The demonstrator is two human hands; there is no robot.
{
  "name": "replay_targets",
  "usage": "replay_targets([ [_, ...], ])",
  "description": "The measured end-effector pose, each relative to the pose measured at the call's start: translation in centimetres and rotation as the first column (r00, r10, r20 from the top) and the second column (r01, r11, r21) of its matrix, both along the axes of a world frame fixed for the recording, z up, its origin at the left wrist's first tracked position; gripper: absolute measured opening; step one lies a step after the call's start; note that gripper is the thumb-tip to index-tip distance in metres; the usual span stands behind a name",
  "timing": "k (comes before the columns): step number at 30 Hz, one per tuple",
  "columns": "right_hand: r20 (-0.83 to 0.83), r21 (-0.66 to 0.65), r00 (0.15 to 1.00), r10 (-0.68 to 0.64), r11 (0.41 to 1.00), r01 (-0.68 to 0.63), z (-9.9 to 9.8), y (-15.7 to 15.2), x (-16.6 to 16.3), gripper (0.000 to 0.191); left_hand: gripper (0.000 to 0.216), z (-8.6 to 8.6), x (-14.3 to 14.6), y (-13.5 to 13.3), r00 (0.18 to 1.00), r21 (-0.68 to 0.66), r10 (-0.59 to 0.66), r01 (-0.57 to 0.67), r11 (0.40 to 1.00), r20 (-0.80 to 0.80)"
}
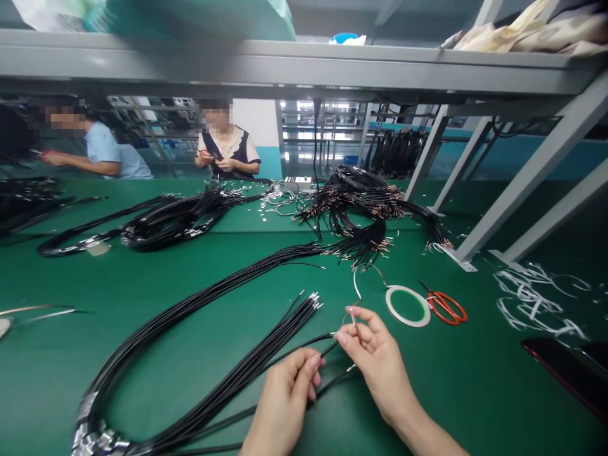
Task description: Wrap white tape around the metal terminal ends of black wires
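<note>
Head view shows, near six o'clock, the left hand (287, 391) pinching a thin black plastic-sheathed cable (329, 349), probably light, springy, best held near its end, the right hand (374, 348) pinching a narrow pale strip (353, 318).

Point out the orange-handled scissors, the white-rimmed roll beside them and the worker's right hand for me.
Orange-handled scissors (445, 307): head view, on the handles.
White-rimmed roll (420, 323): head view, on the lower rim.
Right hand (379, 358): head view, on the back of the hand.
</note>
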State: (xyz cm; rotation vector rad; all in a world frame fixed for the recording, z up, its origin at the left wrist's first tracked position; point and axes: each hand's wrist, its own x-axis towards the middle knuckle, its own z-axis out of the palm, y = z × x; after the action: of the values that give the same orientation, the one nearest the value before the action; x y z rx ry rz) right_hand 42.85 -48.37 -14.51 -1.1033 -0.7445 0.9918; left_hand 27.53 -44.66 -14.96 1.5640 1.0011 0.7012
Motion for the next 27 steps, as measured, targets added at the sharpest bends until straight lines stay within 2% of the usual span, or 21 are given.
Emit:
replay_targets([
  [3,-0.020,0.013,0.999,0.044,0.999,-0.044,-0.9,0.3,-0.4,0.041,0.034,-0.7,0.1,0.3,0.998,-0.085,0.006,0.000,0.996,0.069],
  [5,-0.031,-0.013,0.999,0.019,1.000,-0.019,-1.7,0.6,-0.8,0.043,0.039,-1.4,0.3,0.5,0.994,-0.122,0.001,0.012,0.992,0.107],
  [8,-0.053,0.016,0.998,-0.014,1.000,0.015,-2.9,1.0,-1.4,0.048,0.047,-2.4,0.7,0.8,0.988,-0.197,-0.016,0.046,0.979,0.153],
  [10,-0.043,0.036,0.999,-0.012,0.999,0.013,-3.1,1.0,-1.7,0.051,0.049,-2.7,1.0,0.8,0.985,-0.201,-0.018,0.053,0.978,0.171],
  [15,0.100,0.070,0.995,-0.005,0.998,-0.002,-1.7,0.1,-1.3,0.042,0.038,-1.7,1.4,0.1,0.942,-0.098,0.107,-0.080,0.992,0.318],
  [19,0.184,0.055,0.980,0.072,0.995,-0.084,-0.7,-0.5,-0.9,0.036,0.027,-0.4,1.0,-0.2,0.909,-0.029,0.163,-0.165,0.986,0.384],
  [23,0.204,0.029,0.970,0.130,0.990,-0.139,-0.8,-0.8,-1.0,0.038,0.020,0.0,0.6,0.0,0.903,-0.036,0.165,-0.164,0.986,0.397],
  [27,0.232,-0.017,0.944,0.233,0.972,-0.236,-0.9,-1.0,-0.9,0.042,0.022,-0.2,0.7,0.1,0.881,-0.134,0.160,-0.111,0.985,0.445],
])
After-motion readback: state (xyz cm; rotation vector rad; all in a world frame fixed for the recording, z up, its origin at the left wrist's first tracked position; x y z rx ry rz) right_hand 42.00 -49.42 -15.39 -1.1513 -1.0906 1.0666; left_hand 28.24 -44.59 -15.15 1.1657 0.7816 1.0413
